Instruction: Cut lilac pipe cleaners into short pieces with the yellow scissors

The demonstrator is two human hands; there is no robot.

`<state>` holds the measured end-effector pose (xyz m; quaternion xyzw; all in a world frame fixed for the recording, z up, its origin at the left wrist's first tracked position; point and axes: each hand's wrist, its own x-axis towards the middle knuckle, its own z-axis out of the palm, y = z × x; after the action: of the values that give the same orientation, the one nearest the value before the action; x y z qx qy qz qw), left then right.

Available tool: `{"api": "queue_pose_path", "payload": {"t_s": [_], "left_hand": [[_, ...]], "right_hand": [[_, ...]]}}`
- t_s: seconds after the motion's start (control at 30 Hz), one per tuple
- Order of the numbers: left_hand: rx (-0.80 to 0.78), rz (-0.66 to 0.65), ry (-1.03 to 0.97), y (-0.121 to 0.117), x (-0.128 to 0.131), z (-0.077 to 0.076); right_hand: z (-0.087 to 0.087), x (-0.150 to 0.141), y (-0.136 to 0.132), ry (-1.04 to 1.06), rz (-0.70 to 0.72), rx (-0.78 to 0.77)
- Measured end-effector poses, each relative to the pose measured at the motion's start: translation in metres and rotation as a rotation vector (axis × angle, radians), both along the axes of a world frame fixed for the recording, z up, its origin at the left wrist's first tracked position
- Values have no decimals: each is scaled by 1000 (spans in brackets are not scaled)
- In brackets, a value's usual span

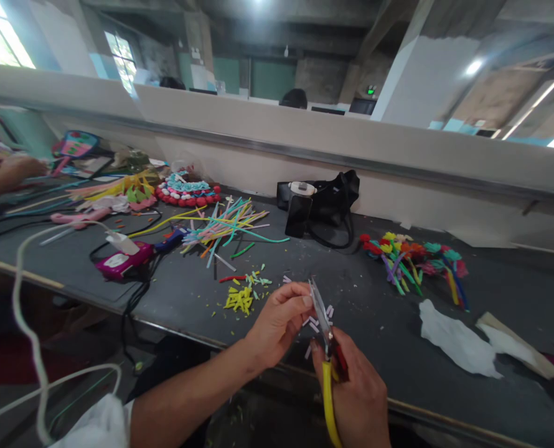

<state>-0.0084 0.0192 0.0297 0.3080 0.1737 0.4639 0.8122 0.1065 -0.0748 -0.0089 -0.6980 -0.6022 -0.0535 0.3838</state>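
Observation:
My right hand [358, 389] is wrapped round yellow-handled scissors [327, 348], whose blades point up and away, slightly parted. Close beside the blade tips, my left hand [281, 317] pinches with thumb and forefinger; what it holds there is too small to make out. Short pale lilac pieces [313, 323] lie on the dark table just under and behind the blades. To the left of my left hand sits a small heap of cut yellow pieces [239, 300], with pale green bits [258, 280] and a red strip [233, 279] near it.
Beyond lies a loose pile of coloured fuzzy stems [225, 224]. A magenta power box [125, 260] with cables is on the left, a black bag [328, 205] at the back. Colourful flowers [412, 255] and white paper [459, 339] lie right. Another person's hand [10, 171] is far left.

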Motion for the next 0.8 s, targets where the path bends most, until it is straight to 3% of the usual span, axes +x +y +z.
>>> {"api": "queue_pose_path", "payload": {"t_s": [0.8], "left_hand": [[-2,-12,0,-3,1,-3]], "right_hand": [[2,-2,1,-33,23,75]]}}
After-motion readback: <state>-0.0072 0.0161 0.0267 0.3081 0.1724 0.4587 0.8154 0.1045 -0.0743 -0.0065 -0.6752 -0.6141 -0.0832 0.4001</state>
